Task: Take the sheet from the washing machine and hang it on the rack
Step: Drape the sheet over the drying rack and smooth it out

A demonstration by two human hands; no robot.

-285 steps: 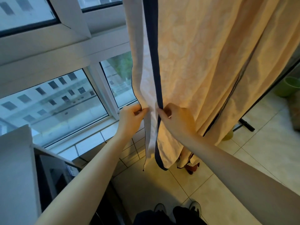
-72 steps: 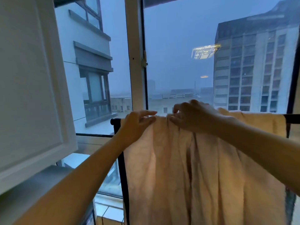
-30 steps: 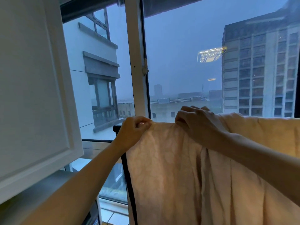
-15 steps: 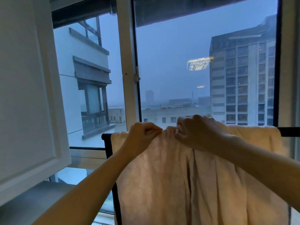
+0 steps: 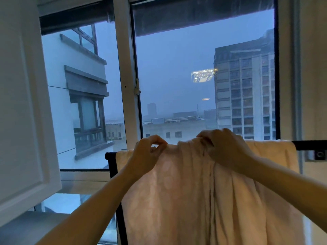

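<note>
**Sheet over the rail but bunched between the grips: slip and creasing risks**

Well outward of the left grip is a white cabinet door (image 5: 21, 121). The black rack post (image 5: 113, 167) stands just beside the cloth's left edge.

The left hand (image 5: 146, 152) pinches the top fold of the pale patterned sheet (image 5: 177, 200) between thumb and curled fingers, at the line of the top rail (image 5: 307, 145). Between the two grips the fold humps up off the rail, and below it the fabric falls in deep pleats.

The right hand (image 5: 224, 149) is clenched round a gathered bunch of that same fold. Beyond the right grip the cloth lies flat over the rail and stops short of its bare end.

Assessment: the sheet is draped and the hang looks nearly complete. What remains is spreading the gathered middle.

Risks noted:
- If both hands let go with the hump raised, the heavier side could drag the sheet over the rail and off. How much cloth hangs behind cannot be seen.
- Pulling the grips apart too sharply may slide the left edge past the post.
- Pleats left below the right grip would likely dry slowly and set as creases.
- A hard downward tug could rock the rack. Its footing is out of view.
</note>
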